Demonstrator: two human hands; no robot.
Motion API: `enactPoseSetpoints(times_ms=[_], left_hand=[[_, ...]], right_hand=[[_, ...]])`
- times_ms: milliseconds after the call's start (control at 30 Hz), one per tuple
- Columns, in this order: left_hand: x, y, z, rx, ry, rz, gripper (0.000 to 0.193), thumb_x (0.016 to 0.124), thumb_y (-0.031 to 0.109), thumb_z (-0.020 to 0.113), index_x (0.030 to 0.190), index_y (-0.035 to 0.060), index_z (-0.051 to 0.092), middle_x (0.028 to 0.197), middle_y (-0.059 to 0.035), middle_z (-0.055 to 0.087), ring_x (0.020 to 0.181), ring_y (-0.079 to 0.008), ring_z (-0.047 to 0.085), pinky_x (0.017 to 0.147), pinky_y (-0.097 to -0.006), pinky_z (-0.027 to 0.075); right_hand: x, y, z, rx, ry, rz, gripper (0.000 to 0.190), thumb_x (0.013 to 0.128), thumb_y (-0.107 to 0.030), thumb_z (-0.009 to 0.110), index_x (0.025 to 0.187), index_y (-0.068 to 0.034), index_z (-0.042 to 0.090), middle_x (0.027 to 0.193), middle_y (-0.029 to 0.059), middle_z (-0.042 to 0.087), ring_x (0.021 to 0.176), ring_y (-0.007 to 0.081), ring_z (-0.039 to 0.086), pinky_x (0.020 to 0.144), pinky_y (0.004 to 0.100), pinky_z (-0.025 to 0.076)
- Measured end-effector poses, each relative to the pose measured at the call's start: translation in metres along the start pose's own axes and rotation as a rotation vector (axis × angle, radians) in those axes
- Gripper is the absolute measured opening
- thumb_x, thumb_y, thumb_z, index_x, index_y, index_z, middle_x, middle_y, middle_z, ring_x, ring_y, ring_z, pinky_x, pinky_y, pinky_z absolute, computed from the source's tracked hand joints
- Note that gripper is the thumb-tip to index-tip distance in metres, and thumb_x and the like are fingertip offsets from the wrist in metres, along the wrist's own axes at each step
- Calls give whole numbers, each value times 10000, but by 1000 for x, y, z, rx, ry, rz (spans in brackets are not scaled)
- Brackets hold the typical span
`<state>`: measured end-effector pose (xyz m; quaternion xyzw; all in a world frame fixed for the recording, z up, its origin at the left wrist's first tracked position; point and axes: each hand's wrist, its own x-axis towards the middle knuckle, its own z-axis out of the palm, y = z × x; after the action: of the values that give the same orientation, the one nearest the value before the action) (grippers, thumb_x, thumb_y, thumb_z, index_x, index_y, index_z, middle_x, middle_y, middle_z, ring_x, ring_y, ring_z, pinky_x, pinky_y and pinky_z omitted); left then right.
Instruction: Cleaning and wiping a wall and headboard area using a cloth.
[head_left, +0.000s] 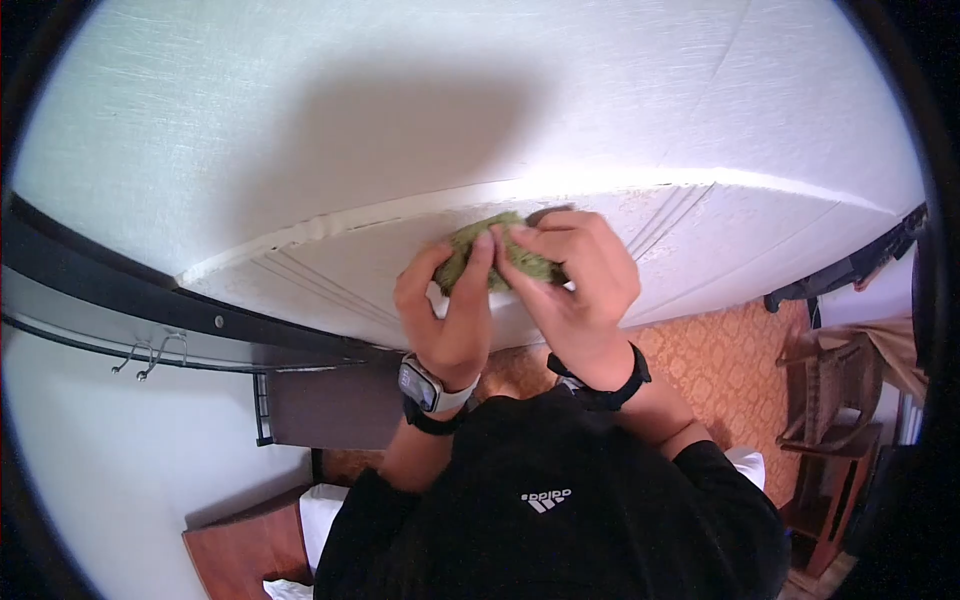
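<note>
A fuzzy green cloth or pad is bunched up between both hands, against or just in front of a white panel with grooves. My left hand grips its left side, thumb pressed to its near face. My right hand pinches the right side, and the two thumbs almost meet in the middle. The fingers behind the cloth are partly hidden. A raised white trim strip, cracked and uneven in places, runs just beyond the hands. Whether the cloth touches the panel, I cannot tell.
A broad scuffed white surface lies beyond the trim, with a shadow on it. Metal hooks hang at left, near a dark frame. A wicker chair stands at right over orange patterned flooring. A wooden headboard is lower left.
</note>
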<state>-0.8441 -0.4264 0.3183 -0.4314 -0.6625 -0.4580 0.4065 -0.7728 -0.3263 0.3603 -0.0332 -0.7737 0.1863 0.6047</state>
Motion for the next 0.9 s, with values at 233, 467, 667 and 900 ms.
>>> enactPoseSetpoints(times_ms=[233, 467, 667, 900], left_hand=[[-48, -11, -11, 43, -85, -177, 342, 771, -80, 677, 1064, 90, 720, 1092, -139, 540, 1013, -293, 545, 830, -363, 483], [-85, -18, -15, -147, -419, -265, 299, 810, -11, 670, 1096, 71, 696, 1044, -127, 562, 892, -262, 572, 766, -350, 477], [-96, -6, -18, -686, -804, -804, 378, 841, 99, 683, 1204, 29, 602, 1057, -122, 568, 874, -200, 563, 759, -294, 473], [-63, 10, -18, -732, -1235, -829, 248, 877, 94, 668, 1099, 2, 605, 929, -57, 640, 800, -101, 563, 727, -270, 478]], right_hand=[[-38, 5, 10, -56, -176, -52, 266, 628, -138, 724, 885, -88, 681, 827, 23, 614, 717, 180, 595, 594, 307, 384], [-81, 23, -16, -90, -436, 124, 229, 656, -64, 790, 852, -55, 672, 798, 64, 634, 713, 216, 609, 603, 305, 426], [-102, 44, -59, 283, -688, 565, 302, 742, -112, 779, 1020, -70, 669, 912, 100, 652, 833, 271, 622, 739, 349, 501], [-87, 36, -72, 595, -631, 858, 427, 788, -137, 768, 1181, -60, 618, 1046, 79, 658, 972, 173, 604, 880, 306, 476]])
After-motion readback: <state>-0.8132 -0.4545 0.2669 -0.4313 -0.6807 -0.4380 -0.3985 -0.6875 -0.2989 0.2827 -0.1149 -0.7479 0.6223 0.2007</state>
